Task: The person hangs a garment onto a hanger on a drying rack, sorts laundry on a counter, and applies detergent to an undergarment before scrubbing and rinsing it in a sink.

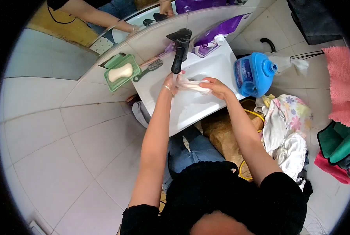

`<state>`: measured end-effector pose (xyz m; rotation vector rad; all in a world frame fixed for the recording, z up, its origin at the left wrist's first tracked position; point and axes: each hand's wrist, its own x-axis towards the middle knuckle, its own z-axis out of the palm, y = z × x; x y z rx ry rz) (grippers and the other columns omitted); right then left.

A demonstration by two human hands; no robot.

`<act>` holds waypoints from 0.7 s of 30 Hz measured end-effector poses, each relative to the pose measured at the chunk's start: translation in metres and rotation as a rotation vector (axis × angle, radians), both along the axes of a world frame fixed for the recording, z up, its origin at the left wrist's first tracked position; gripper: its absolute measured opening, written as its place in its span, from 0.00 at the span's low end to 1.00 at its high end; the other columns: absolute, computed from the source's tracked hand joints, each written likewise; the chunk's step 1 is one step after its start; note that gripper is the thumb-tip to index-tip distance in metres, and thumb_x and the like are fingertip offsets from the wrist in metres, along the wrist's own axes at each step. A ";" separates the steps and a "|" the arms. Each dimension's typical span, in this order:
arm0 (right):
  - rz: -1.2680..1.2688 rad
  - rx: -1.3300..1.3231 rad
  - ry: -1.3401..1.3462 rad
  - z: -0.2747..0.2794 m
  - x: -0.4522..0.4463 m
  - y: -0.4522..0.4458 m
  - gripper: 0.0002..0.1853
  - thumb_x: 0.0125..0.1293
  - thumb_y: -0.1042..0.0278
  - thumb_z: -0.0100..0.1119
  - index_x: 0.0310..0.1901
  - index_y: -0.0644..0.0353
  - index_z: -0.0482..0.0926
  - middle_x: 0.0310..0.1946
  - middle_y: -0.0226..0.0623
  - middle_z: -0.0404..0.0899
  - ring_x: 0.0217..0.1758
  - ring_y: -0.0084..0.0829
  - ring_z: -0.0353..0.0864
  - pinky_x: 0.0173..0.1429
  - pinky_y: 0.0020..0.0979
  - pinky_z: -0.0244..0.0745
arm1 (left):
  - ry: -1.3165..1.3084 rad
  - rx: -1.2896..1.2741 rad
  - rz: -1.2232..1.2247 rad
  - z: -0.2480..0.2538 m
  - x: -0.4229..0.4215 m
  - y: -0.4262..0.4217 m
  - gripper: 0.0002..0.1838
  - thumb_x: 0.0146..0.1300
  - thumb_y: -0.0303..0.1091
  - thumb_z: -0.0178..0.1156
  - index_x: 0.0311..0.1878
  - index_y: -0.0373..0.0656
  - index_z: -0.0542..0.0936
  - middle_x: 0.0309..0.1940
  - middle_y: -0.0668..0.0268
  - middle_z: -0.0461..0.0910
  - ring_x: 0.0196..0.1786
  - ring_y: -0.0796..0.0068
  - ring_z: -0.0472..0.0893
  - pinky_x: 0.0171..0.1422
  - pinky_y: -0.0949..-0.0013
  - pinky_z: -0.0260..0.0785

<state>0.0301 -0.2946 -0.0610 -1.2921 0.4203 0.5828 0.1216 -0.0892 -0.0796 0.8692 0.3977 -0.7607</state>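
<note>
A wet white cloth (193,85) is stretched between my two hands over the white sink (147,91). My left hand (171,83) holds its left end right beneath the spout of the black faucet (179,51), where water runs down onto it. At the cloth's right end, the fingers of my right hand (217,87) are closed on the fabric. Part of my left hand's fingers is hidden by the faucet and the water.
Left of the faucet are a green soap dish (115,85) with pale soap and a dark brush (154,66). A purple pouch (222,33) lies behind the sink; a blue bottle (257,74) stands right. Piled clothes (290,150) sit lower right. Pink cloth (341,84) hangs far right.
</note>
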 end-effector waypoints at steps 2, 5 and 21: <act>-0.160 0.063 0.035 -0.008 -0.004 -0.003 0.22 0.61 0.54 0.60 0.50 0.60 0.70 0.43 0.35 0.75 0.44 0.24 0.75 0.45 0.26 0.72 | -0.167 0.339 -0.414 0.002 0.010 -0.008 0.12 0.59 0.36 0.48 0.43 0.46 0.77 0.38 0.66 0.77 0.40 0.72 0.78 0.42 0.66 0.73; -0.380 0.166 0.081 -0.018 -0.008 0.002 0.20 0.63 0.56 0.57 0.51 0.56 0.66 0.45 0.34 0.73 0.46 0.26 0.74 0.46 0.28 0.72 | -0.269 0.484 -0.740 0.002 0.024 -0.014 0.12 0.57 0.34 0.49 0.42 0.49 0.78 0.40 0.66 0.77 0.42 0.74 0.78 0.41 0.68 0.74; 0.294 -1.050 -0.571 0.026 0.026 0.142 0.22 0.56 0.63 0.56 0.51 0.64 0.70 0.52 0.59 0.67 0.55 0.50 0.70 0.51 0.44 0.71 | 0.205 -0.338 0.109 -0.056 -0.030 0.005 0.19 0.67 0.40 0.44 0.57 0.42 0.68 0.53 0.60 0.72 0.56 0.63 0.72 0.61 0.60 0.65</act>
